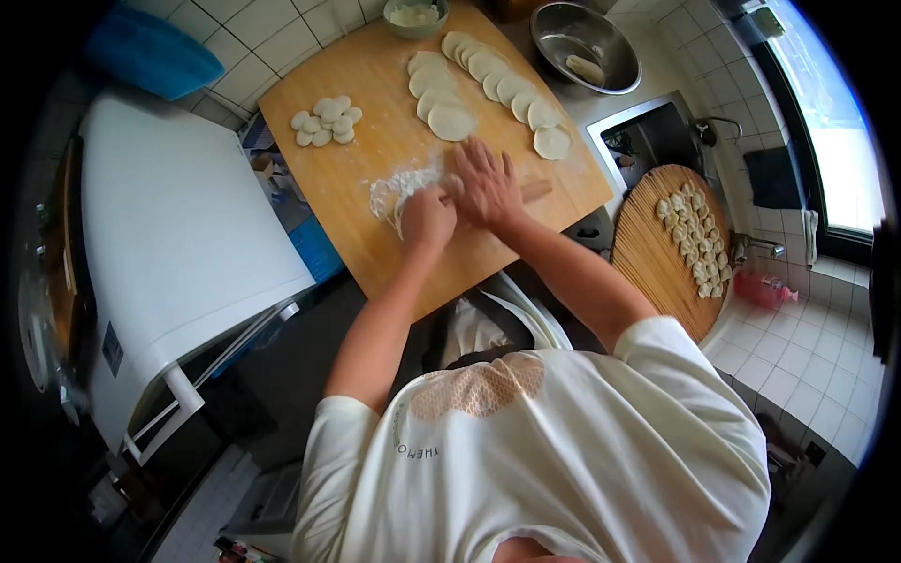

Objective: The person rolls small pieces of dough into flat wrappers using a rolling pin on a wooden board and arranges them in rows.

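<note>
On the wooden board [328, 197], my left hand [428, 216] is closed at the edge of a patch of white flour [385, 195], its fingertips close to my right hand; what it pinches is hidden. My right hand [488, 186] lies palm down with fingers extended over a wooden rolling pin [537, 191], whose end sticks out to the right. Overlapping round dough wrappers [451, 121] lie in rows beyond my hands. Small dough pieces [328, 122] are grouped at the board's left.
A green bowl [416, 17] stands at the board's far edge. A metal bowl [586, 47] sits by the sink [648, 141]. Filled dumplings [694, 239] rest on a round slatted tray [648, 253] at right. A white appliance [188, 216] stands at left.
</note>
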Tool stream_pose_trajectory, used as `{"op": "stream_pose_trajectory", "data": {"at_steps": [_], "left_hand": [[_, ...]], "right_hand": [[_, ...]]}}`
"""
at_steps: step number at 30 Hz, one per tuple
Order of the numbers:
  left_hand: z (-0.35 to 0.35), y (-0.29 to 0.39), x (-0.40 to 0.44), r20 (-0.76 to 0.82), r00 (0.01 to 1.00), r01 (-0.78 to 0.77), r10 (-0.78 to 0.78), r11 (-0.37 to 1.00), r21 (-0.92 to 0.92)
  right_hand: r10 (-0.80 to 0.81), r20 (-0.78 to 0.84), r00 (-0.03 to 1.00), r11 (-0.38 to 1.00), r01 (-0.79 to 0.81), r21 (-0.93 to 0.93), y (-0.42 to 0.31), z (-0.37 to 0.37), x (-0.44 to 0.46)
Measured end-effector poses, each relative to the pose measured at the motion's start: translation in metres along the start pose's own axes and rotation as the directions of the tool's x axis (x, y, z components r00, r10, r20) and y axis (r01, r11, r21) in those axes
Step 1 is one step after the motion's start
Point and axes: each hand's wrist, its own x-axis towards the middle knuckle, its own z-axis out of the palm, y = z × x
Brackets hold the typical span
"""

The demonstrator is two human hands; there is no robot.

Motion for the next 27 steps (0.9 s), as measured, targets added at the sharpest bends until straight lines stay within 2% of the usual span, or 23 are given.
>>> {"op": "stream_pose_trajectory", "data": {"at_steps": [2,4,5,7,8,10,12,14,17,18,19,21,22,24,26,27], "left_hand": [[0.000,-0.003,0.009,0.017,1.000,0.000,0.000,1.000,-0.004],[-0.004,-0.003,0.009,0.023,0.999,0.027,-0.026,0.998,-0.055],[-0.005,-0.007,0.005,0.022,0.999,0.025,-0.024,0.998,-0.053],[0.002,-0.024,-0.001,-0.036,0.987,0.137,-0.158,0.932,-0.335],[0.008,-0.031,-0.004,-0.031,0.981,0.165,-0.190,0.914,-0.369],[0.003,-0.024,-0.013,-0.023,0.987,0.140,-0.160,0.917,-0.374],[0.000,-0.012,-0.008,-0.016,0.992,0.107,-0.122,0.919,-0.379],[0.000,-0.004,0.010,0.010,1.000,0.007,-0.006,0.998,-0.068],[-0.009,0.001,0.016,0.054,0.998,0.030,-0.029,1.000,-0.009],[-0.016,0.001,0.012,0.077,0.996,0.056,-0.052,0.997,-0.052],[-0.016,-0.006,0.007,0.075,0.996,0.055,-0.051,0.997,-0.051],[-0.009,-0.026,-0.004,-0.038,0.993,0.091,-0.107,0.946,-0.311],[-0.004,-0.033,-0.008,-0.036,0.991,0.104,-0.131,0.906,-0.411],[0.002,-0.034,-0.012,-0.022,0.994,0.092,-0.108,0.924,-0.371],[0.001,-0.019,-0.012,-0.002,0.997,0.074,-0.080,0.940,-0.332],[-0.003,-0.010,-0.004,-0.008,0.999,0.048,-0.050,0.983,-0.176]], "right_hand": [[0.041,-0.018,0.999,0.999,-0.041,0.015,0.000,-0.004,0.008],[0.028,0.061,0.998,0.998,-0.031,0.062,0.000,-0.009,-0.009],[-0.016,0.028,0.999,0.999,0.015,0.036,0.002,-0.005,-0.030],[-0.035,0.076,0.997,0.999,0.034,0.008,0.004,-0.003,-0.075],[-0.037,0.081,0.996,0.999,0.037,0.008,0.003,-0.005,-0.082],[-0.023,0.064,0.998,1.000,0.024,-0.011,0.001,-0.007,-0.091],[-0.035,0.052,0.998,0.998,0.038,-0.059,0.003,0.003,-0.049],[0.021,-0.109,0.994,0.999,-0.025,-0.030,-0.003,0.009,0.011],[0.001,-0.063,0.998,1.000,0.000,0.012,-0.004,0.001,0.005],[0.005,0.038,0.999,1.000,-0.006,0.026,-0.005,-0.005,-0.013],[-0.046,0.012,0.999,0.998,0.047,-0.030,0.001,0.004,-0.040],[-0.003,0.055,0.998,1.000,0.004,-0.019,-0.004,-0.005,-0.084],[-0.005,0.061,0.998,1.000,0.006,-0.019,-0.003,-0.004,-0.083],[-0.013,0.069,0.998,0.999,0.011,0.032,-0.002,-0.003,-0.083],[-0.003,0.037,0.999,1.000,0.003,-0.005,-0.001,0.008,-0.036],[0.000,-0.004,1.000,0.999,0.000,-0.038,-0.003,0.013,-0.012]]}}
